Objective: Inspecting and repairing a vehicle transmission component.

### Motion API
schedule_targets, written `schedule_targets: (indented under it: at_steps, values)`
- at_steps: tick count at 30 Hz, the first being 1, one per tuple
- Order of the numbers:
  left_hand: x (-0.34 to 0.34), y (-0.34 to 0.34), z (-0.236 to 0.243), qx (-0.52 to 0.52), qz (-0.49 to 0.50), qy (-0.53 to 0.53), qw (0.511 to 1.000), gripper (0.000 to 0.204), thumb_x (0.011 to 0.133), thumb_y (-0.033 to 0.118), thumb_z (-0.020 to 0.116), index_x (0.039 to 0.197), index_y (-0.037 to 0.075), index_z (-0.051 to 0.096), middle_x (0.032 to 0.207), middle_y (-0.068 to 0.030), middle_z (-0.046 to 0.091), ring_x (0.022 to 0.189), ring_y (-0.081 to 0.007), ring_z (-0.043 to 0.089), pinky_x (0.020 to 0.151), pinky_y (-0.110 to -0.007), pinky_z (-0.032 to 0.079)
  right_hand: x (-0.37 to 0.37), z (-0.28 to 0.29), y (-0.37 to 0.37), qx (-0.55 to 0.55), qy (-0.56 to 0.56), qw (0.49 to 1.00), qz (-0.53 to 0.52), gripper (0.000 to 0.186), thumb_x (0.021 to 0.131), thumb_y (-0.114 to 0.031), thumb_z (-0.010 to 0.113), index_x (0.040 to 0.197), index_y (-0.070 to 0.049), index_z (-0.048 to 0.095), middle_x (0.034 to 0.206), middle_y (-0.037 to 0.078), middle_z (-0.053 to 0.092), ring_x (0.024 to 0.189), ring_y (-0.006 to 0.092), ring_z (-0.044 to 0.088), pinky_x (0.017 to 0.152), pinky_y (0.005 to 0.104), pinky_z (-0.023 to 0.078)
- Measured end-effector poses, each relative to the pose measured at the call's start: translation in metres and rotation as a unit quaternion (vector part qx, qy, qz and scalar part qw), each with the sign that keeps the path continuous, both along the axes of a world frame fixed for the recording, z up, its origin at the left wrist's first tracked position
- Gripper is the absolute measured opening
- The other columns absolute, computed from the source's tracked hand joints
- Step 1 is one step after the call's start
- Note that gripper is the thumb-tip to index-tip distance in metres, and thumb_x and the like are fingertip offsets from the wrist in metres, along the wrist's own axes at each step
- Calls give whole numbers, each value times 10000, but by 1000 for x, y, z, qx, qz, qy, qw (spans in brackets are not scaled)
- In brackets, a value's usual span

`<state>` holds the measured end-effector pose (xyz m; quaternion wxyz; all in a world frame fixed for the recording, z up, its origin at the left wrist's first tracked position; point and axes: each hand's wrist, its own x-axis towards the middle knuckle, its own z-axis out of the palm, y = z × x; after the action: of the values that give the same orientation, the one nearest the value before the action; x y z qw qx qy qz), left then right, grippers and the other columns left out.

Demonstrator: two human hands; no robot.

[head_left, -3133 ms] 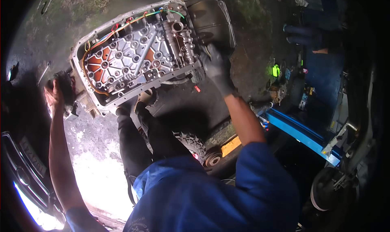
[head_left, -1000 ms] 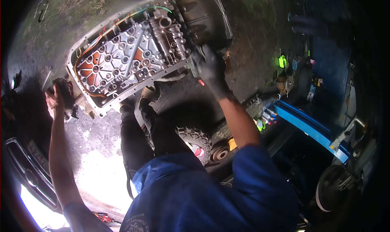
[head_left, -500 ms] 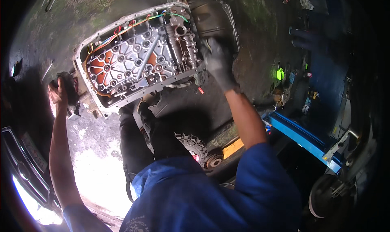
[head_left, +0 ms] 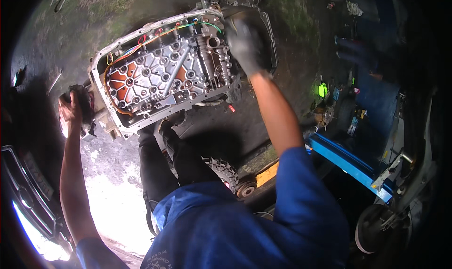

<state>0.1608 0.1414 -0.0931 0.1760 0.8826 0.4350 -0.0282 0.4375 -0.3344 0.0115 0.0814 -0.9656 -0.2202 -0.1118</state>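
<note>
Mid-job on the open valve body (head_left: 169, 76) of the raised transmission (head_left: 141, 118); gloved right hand (head_left: 244, 43) pressed at its right end, grip unclear through blur; left hand (head_left: 70, 110) clutching a dark rag (head_left: 85, 104) at the left end; next, probably a steadier hold there.

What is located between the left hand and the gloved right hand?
In the head view, the open metal valve body with coloured wires lies between the left hand and right hand.

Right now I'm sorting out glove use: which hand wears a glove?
The right hand, in a dark glove on the metal valve block. The left hand is bare at the casing's end.
</note>
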Motion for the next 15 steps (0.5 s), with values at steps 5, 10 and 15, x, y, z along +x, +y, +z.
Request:
schedule_targets:
  at_steps: [5,10,15]
  values:
    - [-6,5,3,-1,16,9,1000,768,869,644,406,1303,12,463,1276,-254,519,1204,-400,478,1005,-475,364,-10,4,-20,-9,13,990,137,167,879,-207,612,983,-78,635,859,163,627,752,366,626,656,443,502]
    - [-9,3,0,18,18,-10,1000,786,862,666,391,1313,27,462,1299,-243,509,1204,-398,484,1005,-475,370,-46,15,-35,120,108,983,82,143,879,-145,610,963,-32,642,906,173,642,798,361,629,677,437,503]
    - [-1,-4,0,14,30,12,999,784,859,668,395,1324,41,462,1307,-238,507,1208,-396,488,1004,-473,377,20,12,16,-50,85,995,6,171,863,-167,606,1011,-93,652,998,143,634,824,345,607,654,450,487]
